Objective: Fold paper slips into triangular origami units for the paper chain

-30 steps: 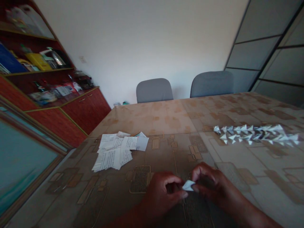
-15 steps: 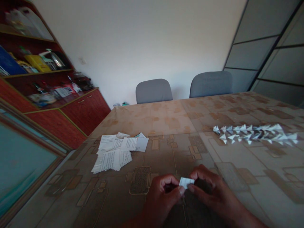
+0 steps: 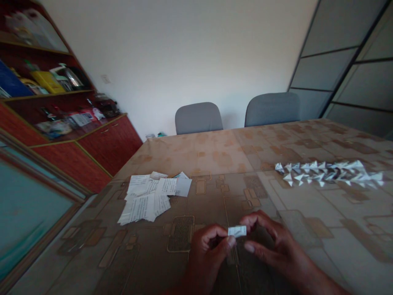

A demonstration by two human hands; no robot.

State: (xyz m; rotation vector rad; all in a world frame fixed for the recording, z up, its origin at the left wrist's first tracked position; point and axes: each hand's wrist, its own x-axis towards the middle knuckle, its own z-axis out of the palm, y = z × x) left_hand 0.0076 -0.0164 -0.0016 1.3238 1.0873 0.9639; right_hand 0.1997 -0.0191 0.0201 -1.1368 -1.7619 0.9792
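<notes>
The left hand (image 3: 207, 255) was low in front, fingers curled, its thumb and forefinger pinched on the left end of the paper (image 3: 238, 231). The right hand (image 3: 281, 248) leaned in from the lower right, thumb and forefinger parted, the forefinger's tip just beside the paper; contact was unclear. The paper was between both hands, above the table (image 3: 221, 153).

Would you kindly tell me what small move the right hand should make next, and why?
Probably best for the right hand to bring its thumb up and pinch the right end of the small white paper: the left hand pinches the left end, while the right thumb stands apart from the paper, so only one end is pinched.
</notes>
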